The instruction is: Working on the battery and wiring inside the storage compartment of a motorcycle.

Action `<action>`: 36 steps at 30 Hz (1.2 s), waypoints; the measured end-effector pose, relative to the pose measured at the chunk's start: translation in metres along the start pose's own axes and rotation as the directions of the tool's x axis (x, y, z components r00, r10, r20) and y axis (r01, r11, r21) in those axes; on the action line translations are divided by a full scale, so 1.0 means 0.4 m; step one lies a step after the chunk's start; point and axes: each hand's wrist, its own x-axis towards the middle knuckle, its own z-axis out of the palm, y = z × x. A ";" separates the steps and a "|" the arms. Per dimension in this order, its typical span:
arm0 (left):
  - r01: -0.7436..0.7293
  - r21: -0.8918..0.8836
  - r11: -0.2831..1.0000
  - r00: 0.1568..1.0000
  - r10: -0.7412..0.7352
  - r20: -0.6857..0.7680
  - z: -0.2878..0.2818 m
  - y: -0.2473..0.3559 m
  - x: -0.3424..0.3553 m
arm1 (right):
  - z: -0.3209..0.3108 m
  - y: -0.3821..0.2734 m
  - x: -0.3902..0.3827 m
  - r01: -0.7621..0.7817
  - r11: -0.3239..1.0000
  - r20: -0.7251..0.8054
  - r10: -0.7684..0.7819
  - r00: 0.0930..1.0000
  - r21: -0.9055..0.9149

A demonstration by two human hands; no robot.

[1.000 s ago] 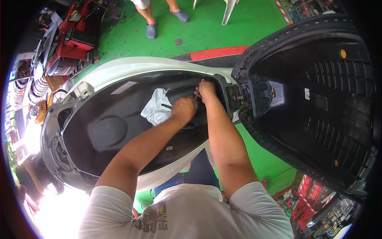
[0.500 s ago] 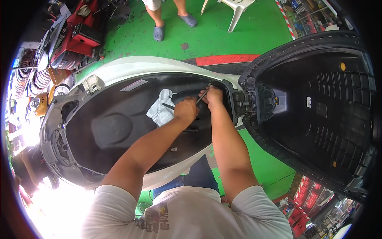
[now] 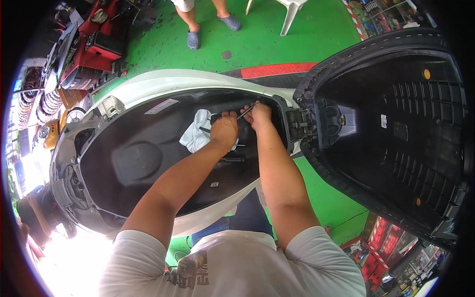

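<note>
As left fingers [image 3: 229,115] and right fingers [image 3: 260,108] clamp a rod [image 3: 244,114], black bin [image 3: 166,126], cloth [image 3: 195,136] inside.

The left hand [image 3: 225,129] hid part of the white cloth [image 3: 194,136] and one end of the dark rod [image 3: 246,111]; whether the dark stub [image 3: 204,129] beyond it belonged to that rod was unclear. Near the storage compartment's [image 3: 101,171] hinge end, the right hand [image 3: 258,116] partly covered the rod's tip. The compartment label's [image 3: 162,106] print was too small to read. The top edge cut off a bystander's legs [image 3: 187,20] and a white chair [image 3: 292,10].
</note>
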 end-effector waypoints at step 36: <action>-0.235 0.004 0.972 0.956 0.230 0.181 -0.213 0.001 -0.072 | -0.077 -0.060 -0.238 0.609 0.008 0.316 -0.850 0.421 -0.793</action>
